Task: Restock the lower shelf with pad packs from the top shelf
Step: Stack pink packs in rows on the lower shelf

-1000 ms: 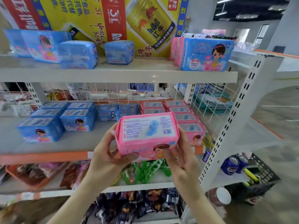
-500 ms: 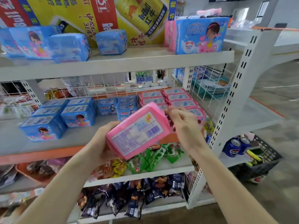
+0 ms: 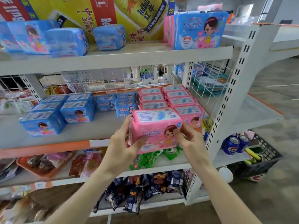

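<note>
My left hand point(image 3: 127, 143) grips the left end of a pink pad pack point(image 3: 155, 126), thumb across its front. My right hand point(image 3: 188, 139) pinches its lower right corner. I hold the pack upright at the front edge of the lower shelf point(image 3: 90, 126), just ahead of the left row of pink packs point(image 3: 152, 98). Whether its base touches the shelf I cannot tell.

One shelf down, at the left, an orange tray point(image 3: 32, 168) holds dark snack packets point(image 3: 43, 162). Low at the right, a black crate point(image 3: 267, 152) holds blue cans point(image 3: 233, 143) and something yellow.

Further back on the lower shelf, blue packs point(image 3: 77, 110) lie in rows to the left of the pink ones. On the top shelf point(image 3: 129, 57) more blue packs stand, with a large blue pack point(image 3: 199, 29) at the right end.
</note>
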